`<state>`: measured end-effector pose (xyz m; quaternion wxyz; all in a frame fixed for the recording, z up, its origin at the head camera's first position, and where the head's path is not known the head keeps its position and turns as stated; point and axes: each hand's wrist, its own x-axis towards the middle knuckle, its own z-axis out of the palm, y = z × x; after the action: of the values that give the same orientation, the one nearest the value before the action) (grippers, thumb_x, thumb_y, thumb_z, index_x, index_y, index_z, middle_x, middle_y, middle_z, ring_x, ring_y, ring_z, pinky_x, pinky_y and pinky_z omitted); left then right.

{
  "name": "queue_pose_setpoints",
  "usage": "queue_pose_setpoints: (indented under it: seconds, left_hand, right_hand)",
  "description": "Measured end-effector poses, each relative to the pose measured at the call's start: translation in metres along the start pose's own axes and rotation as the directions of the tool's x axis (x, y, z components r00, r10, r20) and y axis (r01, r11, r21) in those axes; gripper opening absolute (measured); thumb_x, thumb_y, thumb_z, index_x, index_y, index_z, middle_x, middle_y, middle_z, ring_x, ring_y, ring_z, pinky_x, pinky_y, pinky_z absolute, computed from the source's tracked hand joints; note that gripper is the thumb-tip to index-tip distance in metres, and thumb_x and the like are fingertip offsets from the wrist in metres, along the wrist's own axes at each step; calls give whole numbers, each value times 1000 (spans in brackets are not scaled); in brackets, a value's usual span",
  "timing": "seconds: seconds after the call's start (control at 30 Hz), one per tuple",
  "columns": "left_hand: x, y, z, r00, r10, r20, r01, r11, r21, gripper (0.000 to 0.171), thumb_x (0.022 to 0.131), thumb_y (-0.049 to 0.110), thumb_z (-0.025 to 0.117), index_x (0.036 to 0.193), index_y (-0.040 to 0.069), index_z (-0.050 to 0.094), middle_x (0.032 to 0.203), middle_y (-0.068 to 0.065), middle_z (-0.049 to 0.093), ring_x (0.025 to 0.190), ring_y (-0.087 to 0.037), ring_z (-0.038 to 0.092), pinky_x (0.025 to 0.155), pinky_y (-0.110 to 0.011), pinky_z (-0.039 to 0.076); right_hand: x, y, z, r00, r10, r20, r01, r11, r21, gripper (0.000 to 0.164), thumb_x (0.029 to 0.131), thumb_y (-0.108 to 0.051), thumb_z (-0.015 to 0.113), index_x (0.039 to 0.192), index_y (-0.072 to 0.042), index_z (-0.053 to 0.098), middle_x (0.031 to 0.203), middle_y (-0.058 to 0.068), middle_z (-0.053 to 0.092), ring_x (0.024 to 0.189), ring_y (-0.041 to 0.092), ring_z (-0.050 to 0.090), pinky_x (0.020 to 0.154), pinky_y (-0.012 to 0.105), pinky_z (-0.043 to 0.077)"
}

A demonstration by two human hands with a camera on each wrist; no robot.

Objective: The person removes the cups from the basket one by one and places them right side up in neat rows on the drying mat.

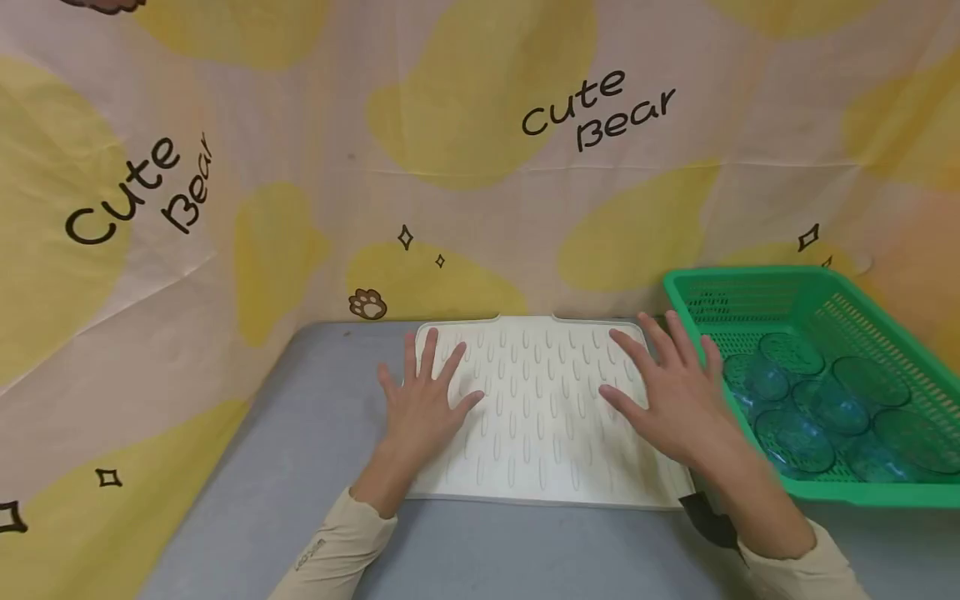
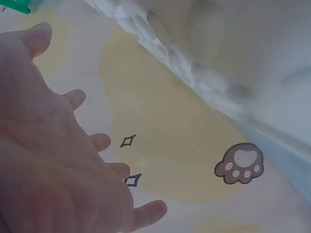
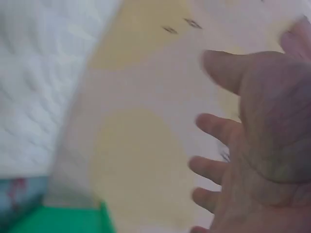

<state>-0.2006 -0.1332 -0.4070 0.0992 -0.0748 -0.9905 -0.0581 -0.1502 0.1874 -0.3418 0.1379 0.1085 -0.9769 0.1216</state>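
A white draining mat (image 1: 532, 417) with rows of raised oval ridges lies flat on the grey table. My left hand (image 1: 420, 408), fingers spread, overlaps the mat's left side in the head view. Over its right side is my right hand (image 1: 678, 400), also spread and holding nothing. In the left wrist view, the palm of the left hand (image 2: 63, 141) shows bare, with a gap between its fingers and the ridged mat (image 2: 218, 58). The right wrist view shows the right palm (image 3: 272, 131) bare too, apart from the mat (image 3: 43, 82), which looks blurred there.
To the right stands a green plastic basket (image 1: 840, 492) with several clear bluish glass bowls (image 1: 795, 442) in it. A black flat object (image 1: 708, 521) pokes out beside the right wrist. Behind the table (image 1: 315, 433) hangs a printed yellow and pink cloth (image 1: 465, 208).
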Motion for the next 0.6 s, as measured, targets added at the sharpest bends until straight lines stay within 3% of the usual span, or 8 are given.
queue_pose_setpoints:
  seconds: [0.17,0.3,0.47,0.6]
  left_hand:
    - [0,-4,0,1000,6,-15,-5,1000,24,76,93,70,45,158,39,21,170,-1,-6,155,-32,-16,112,-76,5]
    - [1,-2,0,1000,10,1,-10,999,48,75,93,71,42,158,40,20,170,-1,-6,156,-34,-13,112,-77,6]
    - [0,-1,1,1000,4,-2,-4,999,32,73,94,68,45,157,39,23,170,-3,-3,156,-33,-14,112,-76,8]
    - [1,-4,0,1000,-1,-15,2,998,59,71,94,65,48,157,39,26,170,-4,1,156,-34,-9,112,-75,12]
  right_hand:
    - [-8,29,-40,999,35,1,-35,995,93,77,95,-50,61,157,-21,27,158,24,29,148,50,16,102,76,12]
    - [-16,66,-62,991,92,93,-107,980,168,80,98,-48,57,160,-17,19,155,31,32,137,57,28,93,75,19]
    - [-27,104,-65,974,110,196,-132,986,102,77,97,-49,59,156,-9,29,149,35,36,129,59,34,89,75,29]
    - [-38,130,-58,974,88,207,-90,996,-1,74,91,-47,68,143,0,45,137,38,46,117,58,45,79,69,42]
